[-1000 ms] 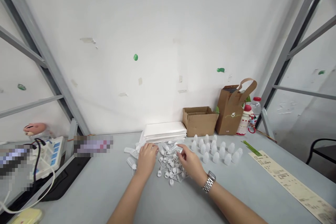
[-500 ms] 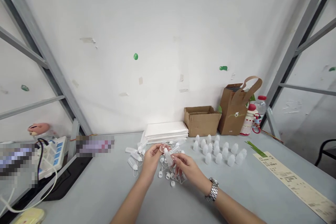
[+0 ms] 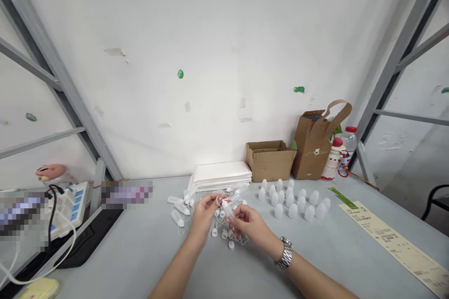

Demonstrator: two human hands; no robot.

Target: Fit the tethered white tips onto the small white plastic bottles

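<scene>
My left hand (image 3: 202, 217) and my right hand (image 3: 249, 225) meet over a heap of small white caps and bottles (image 3: 224, 230) on the grey table (image 3: 140, 252). Between the fingertips of both hands is one small translucent bottle (image 3: 227, 208), tilted. My left fingers pinch at its upper end, where a cap ring shows; my right fingers close round its lower part. A metal watch (image 3: 285, 252) sits on my right wrist. To the right stand several capped white bottles (image 3: 293, 197) upright in rows.
A stack of white sheets (image 3: 221, 174) lies behind the heap. A small open cardboard box (image 3: 269, 160), a brown paper bag (image 3: 315, 146) and a drink bottle (image 3: 348, 142) stand by the wall. A long printed paper strip (image 3: 393, 240) lies right. A power strip (image 3: 68, 205) and cables sit left.
A second ago both hands lay on the heap. They have lifted one small bottle and brought it together between them, shifting it slightly toward me.
</scene>
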